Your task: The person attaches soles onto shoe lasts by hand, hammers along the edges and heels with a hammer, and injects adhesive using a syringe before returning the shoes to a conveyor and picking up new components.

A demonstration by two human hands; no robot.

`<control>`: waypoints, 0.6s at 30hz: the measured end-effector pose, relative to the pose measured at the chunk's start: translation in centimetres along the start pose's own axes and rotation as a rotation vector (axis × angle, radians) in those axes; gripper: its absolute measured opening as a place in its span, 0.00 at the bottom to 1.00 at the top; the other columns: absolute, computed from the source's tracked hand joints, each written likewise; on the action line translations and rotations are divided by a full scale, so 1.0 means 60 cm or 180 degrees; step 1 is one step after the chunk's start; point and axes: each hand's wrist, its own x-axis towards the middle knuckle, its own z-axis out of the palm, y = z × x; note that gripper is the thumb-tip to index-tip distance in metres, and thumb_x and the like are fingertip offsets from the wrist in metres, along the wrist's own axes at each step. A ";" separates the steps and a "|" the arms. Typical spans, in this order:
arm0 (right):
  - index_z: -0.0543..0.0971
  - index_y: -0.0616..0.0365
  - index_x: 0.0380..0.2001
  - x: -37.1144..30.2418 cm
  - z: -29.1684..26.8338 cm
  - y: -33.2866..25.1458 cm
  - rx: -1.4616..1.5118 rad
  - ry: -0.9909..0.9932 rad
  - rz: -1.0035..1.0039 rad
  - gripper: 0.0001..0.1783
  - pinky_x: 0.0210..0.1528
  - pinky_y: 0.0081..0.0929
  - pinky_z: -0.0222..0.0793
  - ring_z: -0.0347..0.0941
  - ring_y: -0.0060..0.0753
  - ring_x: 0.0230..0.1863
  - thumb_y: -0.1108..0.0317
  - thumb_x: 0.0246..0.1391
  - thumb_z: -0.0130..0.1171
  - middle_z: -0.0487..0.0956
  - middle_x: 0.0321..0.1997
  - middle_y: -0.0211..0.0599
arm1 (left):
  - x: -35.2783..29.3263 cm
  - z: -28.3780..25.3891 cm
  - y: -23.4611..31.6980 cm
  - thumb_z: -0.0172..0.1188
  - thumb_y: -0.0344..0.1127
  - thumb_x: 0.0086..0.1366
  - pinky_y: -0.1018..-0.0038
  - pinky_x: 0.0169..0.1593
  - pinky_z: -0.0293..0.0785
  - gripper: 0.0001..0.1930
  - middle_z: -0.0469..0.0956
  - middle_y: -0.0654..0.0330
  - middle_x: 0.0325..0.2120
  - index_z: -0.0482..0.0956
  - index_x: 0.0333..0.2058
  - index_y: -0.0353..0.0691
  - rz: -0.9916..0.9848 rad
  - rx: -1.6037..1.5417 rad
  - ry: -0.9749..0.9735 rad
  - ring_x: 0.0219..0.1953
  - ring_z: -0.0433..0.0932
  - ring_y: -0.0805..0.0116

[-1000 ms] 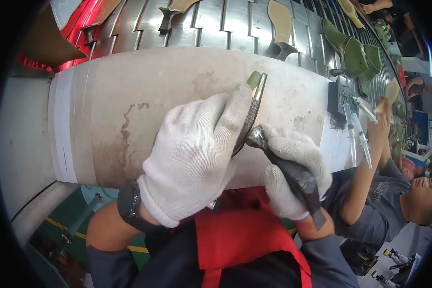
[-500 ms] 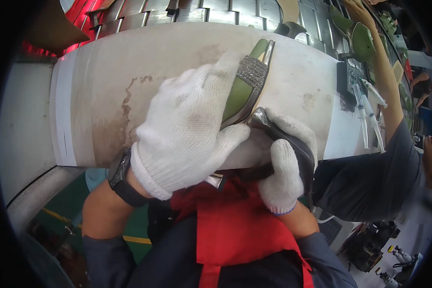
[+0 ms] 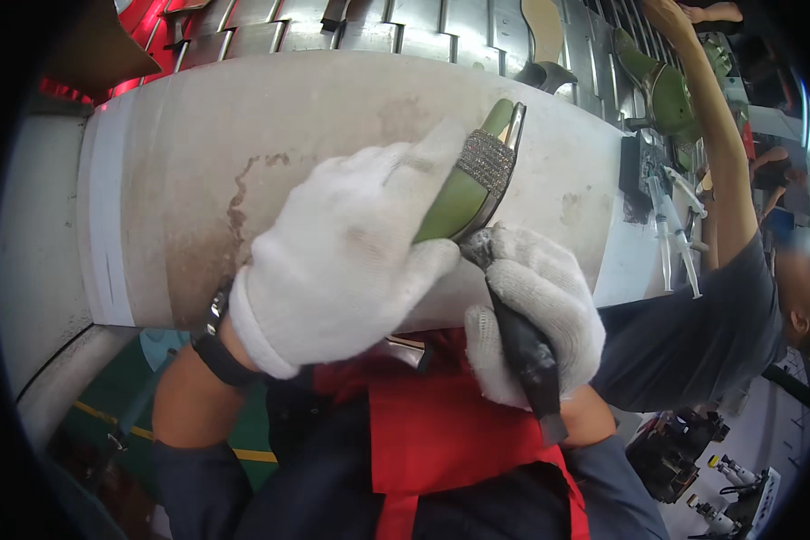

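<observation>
A sandal on a green last (image 3: 454, 202), with a glittery grey strap (image 3: 488, 162) across its front, is tilted over the pale work surface. My left hand (image 3: 342, 238), in a white knitted glove, is closed round its side. Below that hand a shiny silvery piece (image 3: 409, 351) shows, perhaps the heel. My right hand (image 3: 549, 306), gloved too, is closed round a dark-handled hand tool (image 3: 526, 355). Its rounded metal head lies against or close by the sole edge; contact cannot be made out. The tool's exact kind is not clear.
Beyond the pale padded surface (image 3: 216, 180) runs a slatted metal conveyor (image 3: 360, 36) with a tan insole (image 3: 542, 31) and another green last (image 3: 670, 99). Syringes (image 3: 670, 225) and a dark block (image 3: 636, 175) stand at the right. A co-worker's arm (image 3: 720, 135) reaches past there.
My right hand has turned and shifted its grip on the tool, so more of the dark handle shows. The sandal and my left hand sit slightly lower in view.
</observation>
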 end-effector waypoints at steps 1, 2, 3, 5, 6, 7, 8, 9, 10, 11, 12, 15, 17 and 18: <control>0.84 0.66 0.50 -0.001 0.005 -0.006 -0.0001 0.0003 -0.0012 0.24 0.59 0.50 0.82 0.86 0.60 0.53 0.79 0.47 0.76 0.87 0.52 0.55 | -0.001 -0.007 -0.011 0.70 0.32 0.66 0.53 0.65 0.75 0.37 0.81 0.38 0.58 0.69 0.72 0.27 0.0022 -0.0280 -0.0126 0.59 0.81 0.39; 0.84 0.66 0.50 -0.003 0.011 -0.013 -0.0020 0.0052 0.0031 0.24 0.58 0.50 0.82 0.86 0.60 0.53 0.79 0.47 0.75 0.87 0.52 0.55 | -0.002 -0.008 -0.017 0.66 0.31 0.69 0.54 0.64 0.76 0.33 0.81 0.38 0.58 0.71 0.70 0.26 0.0140 -0.0267 -0.0032 0.59 0.83 0.40; 0.84 0.65 0.51 -0.010 0.019 -0.018 -0.0038 0.0100 0.0099 0.24 0.58 0.50 0.82 0.86 0.60 0.53 0.79 0.48 0.75 0.87 0.51 0.54 | -0.003 -0.010 -0.016 0.66 0.31 0.69 0.54 0.64 0.76 0.33 0.81 0.38 0.58 0.71 0.70 0.26 0.0133 -0.0271 -0.0047 0.59 0.83 0.40; 0.83 0.65 0.51 -0.017 0.030 -0.021 0.0077 0.0196 0.0173 0.24 0.59 0.50 0.82 0.86 0.58 0.52 0.78 0.49 0.75 0.87 0.50 0.53 | -0.005 -0.013 -0.013 0.66 0.31 0.69 0.56 0.62 0.77 0.30 0.83 0.38 0.56 0.74 0.68 0.26 -0.0010 -0.0392 -0.0035 0.56 0.84 0.41; 0.83 0.65 0.51 -0.018 0.036 -0.027 0.0322 0.0212 0.0289 0.24 0.58 0.49 0.82 0.86 0.58 0.52 0.79 0.49 0.75 0.87 0.50 0.54 | -0.007 -0.011 -0.014 0.66 0.31 0.69 0.56 0.62 0.77 0.30 0.83 0.38 0.56 0.74 0.68 0.26 -0.0028 -0.0387 -0.0068 0.56 0.84 0.41; 0.83 0.65 0.52 -0.020 0.041 -0.032 0.0567 0.0230 0.0404 0.24 0.58 0.49 0.82 0.86 0.57 0.52 0.80 0.49 0.74 0.87 0.51 0.54 | -0.009 -0.007 -0.013 0.66 0.30 0.69 0.57 0.61 0.78 0.29 0.83 0.39 0.55 0.75 0.67 0.27 0.0031 -0.0298 0.0053 0.55 0.84 0.41; 0.83 0.65 0.52 -0.024 0.043 -0.032 0.0585 0.0243 0.0435 0.24 0.58 0.49 0.82 0.86 0.57 0.52 0.80 0.49 0.74 0.87 0.51 0.54 | -0.010 -0.004 -0.013 0.66 0.30 0.70 0.57 0.60 0.78 0.28 0.84 0.39 0.53 0.76 0.67 0.27 0.0092 -0.0211 0.0173 0.54 0.85 0.41; 0.83 0.65 0.52 -0.023 0.043 -0.029 0.0804 0.0192 0.0489 0.24 0.58 0.47 0.82 0.87 0.57 0.52 0.80 0.49 0.74 0.87 0.50 0.54 | -0.009 -0.002 -0.013 0.66 0.30 0.70 0.57 0.60 0.78 0.28 0.84 0.39 0.53 0.76 0.67 0.27 0.0082 -0.0202 0.0150 0.54 0.85 0.41; 0.84 0.65 0.51 -0.023 0.044 -0.028 0.1022 0.0141 0.0540 0.23 0.57 0.46 0.82 0.87 0.56 0.52 0.81 0.49 0.74 0.87 0.50 0.54 | -0.009 -0.001 -0.014 0.67 0.30 0.69 0.57 0.60 0.78 0.28 0.84 0.39 0.53 0.77 0.66 0.28 0.0112 -0.0190 0.0181 0.54 0.85 0.42; 0.84 0.65 0.51 -0.025 0.045 -0.032 0.1034 0.0149 0.0552 0.23 0.57 0.46 0.82 0.87 0.56 0.52 0.81 0.49 0.74 0.87 0.50 0.54 | -0.009 0.000 -0.014 0.67 0.30 0.69 0.57 0.60 0.79 0.28 0.84 0.40 0.53 0.77 0.66 0.28 0.0142 -0.0180 0.0214 0.53 0.85 0.42; 0.84 0.65 0.51 -0.026 0.044 -0.037 0.1236 0.0092 0.0683 0.23 0.56 0.45 0.82 0.87 0.55 0.52 0.81 0.48 0.74 0.88 0.50 0.53 | -0.008 0.001 -0.013 0.67 0.30 0.69 0.57 0.60 0.79 0.28 0.84 0.40 0.53 0.77 0.66 0.28 0.0136 -0.0177 0.0211 0.53 0.85 0.42; 0.85 0.64 0.49 -0.028 0.044 -0.037 0.1412 0.0033 0.0726 0.22 0.56 0.44 0.83 0.88 0.54 0.51 0.82 0.48 0.74 0.88 0.48 0.51 | -0.009 0.001 -0.008 0.67 0.29 0.69 0.58 0.59 0.79 0.28 0.84 0.40 0.52 0.77 0.66 0.28 0.0152 -0.0169 0.0218 0.52 0.85 0.42; 0.86 0.63 0.49 -0.026 0.043 -0.036 0.1379 0.0043 0.0640 0.22 0.55 0.43 0.83 0.88 0.54 0.50 0.81 0.47 0.75 0.88 0.47 0.50 | -0.008 0.004 -0.007 0.67 0.29 0.69 0.59 0.59 0.79 0.27 0.85 0.40 0.53 0.77 0.66 0.28 0.0176 -0.0073 0.0212 0.54 0.86 0.43; 0.86 0.63 0.49 -0.023 0.043 -0.036 0.1350 0.0000 0.0592 0.22 0.55 0.43 0.83 0.88 0.53 0.49 0.82 0.47 0.75 0.88 0.47 0.50 | -0.008 0.006 -0.008 0.67 0.29 0.69 0.59 0.59 0.79 0.27 0.85 0.40 0.53 0.77 0.66 0.28 0.0184 -0.0063 0.0210 0.54 0.86 0.43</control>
